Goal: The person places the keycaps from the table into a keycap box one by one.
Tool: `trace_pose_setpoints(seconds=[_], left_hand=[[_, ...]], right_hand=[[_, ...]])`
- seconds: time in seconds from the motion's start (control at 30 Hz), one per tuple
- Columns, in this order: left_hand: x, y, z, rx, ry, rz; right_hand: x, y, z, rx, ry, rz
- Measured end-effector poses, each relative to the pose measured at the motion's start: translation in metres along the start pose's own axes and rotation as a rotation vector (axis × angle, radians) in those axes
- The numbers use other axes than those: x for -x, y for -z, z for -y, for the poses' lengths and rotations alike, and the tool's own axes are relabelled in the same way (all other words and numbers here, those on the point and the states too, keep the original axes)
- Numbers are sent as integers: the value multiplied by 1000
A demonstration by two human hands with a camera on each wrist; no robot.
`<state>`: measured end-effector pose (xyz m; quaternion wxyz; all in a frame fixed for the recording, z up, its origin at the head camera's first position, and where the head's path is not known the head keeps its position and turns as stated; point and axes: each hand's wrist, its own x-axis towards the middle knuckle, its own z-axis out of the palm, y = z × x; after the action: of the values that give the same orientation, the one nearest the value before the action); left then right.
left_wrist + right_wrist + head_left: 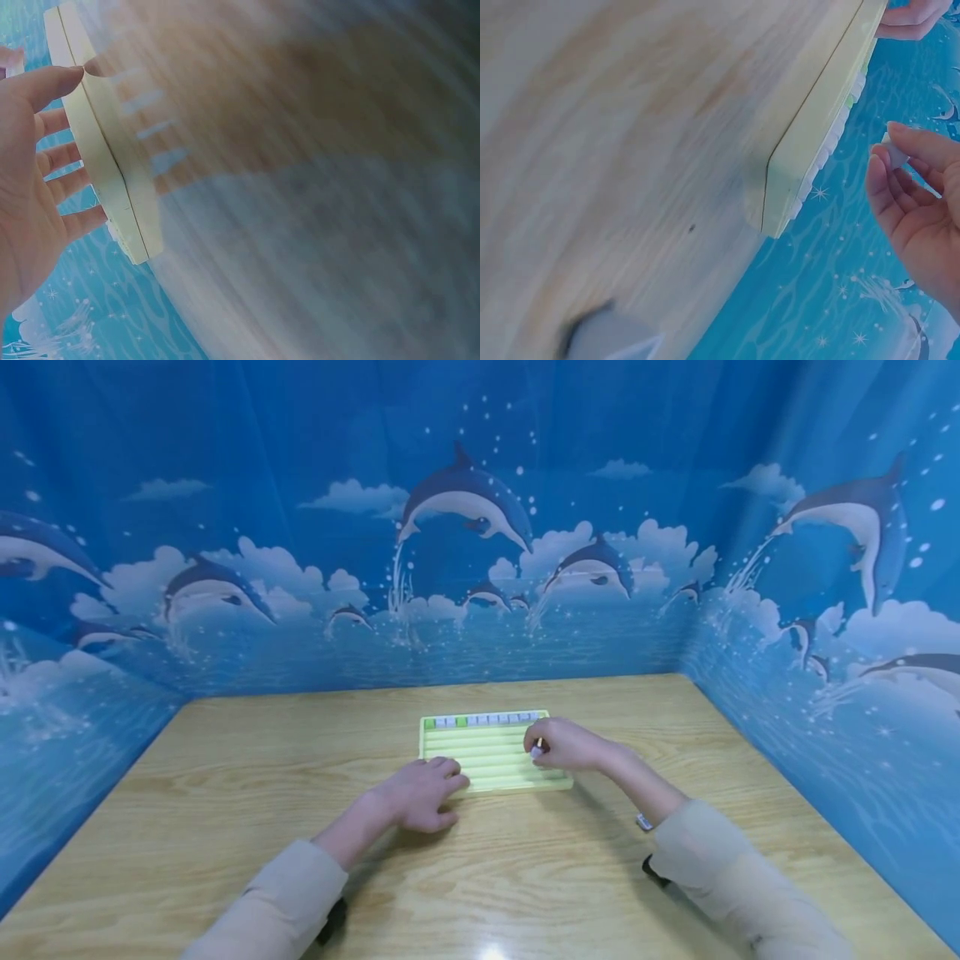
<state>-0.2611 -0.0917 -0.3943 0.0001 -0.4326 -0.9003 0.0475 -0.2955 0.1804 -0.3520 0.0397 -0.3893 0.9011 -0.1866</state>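
Observation:
A pale green tray (491, 762) with ridged rows lies on the wooden table. Along its far edge runs a row of small blocks (491, 720), mostly white with a couple of green ones. My right hand (573, 746) is over the tray's right side and pinches a small white block (898, 157) between thumb and fingers, above the ridges. At the near left corner my left hand (422, 793) rests with its fingers spread over the tray; in the left wrist view its thumb (60, 81) touches the tray's side.
Another small piece (643, 822) lies on the table (525, 877) beside the right forearm. Dark devices (656, 870) sit under both sleeves at the wrists. Blue curtains (315, 635) with dolphins stand behind the table and along its sides.

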Motion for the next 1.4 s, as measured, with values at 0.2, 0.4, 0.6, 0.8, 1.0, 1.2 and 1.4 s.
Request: trace_pose_setpoints(seconds=[0.2, 0.4, 0.6, 0.8, 1.0, 1.2, 1.4], left_hand=[[0, 1, -1, 2, 0, -4], [0, 1, 1, 2, -3, -4], [0, 0, 3, -4, 0, -5], [1, 0, 3, 0, 3, -1], [1, 1, 1, 1, -4, 3], [-1, 0, 0, 7, 4, 15], [0, 0, 0, 12, 2, 13]], right_hand=[[-16, -1, -3, 5, -5, -43], [-30, -1, -3, 16, -31, -54], [-43, -1, 1, -32, -107, -31], [-58, -5, 5, -43, -106, -48], [-74, -12, 9, -47, -94, -84], [-89, -20, 14, -43, -59, -116], [-99, -29, 17, -77, -83, -139]])
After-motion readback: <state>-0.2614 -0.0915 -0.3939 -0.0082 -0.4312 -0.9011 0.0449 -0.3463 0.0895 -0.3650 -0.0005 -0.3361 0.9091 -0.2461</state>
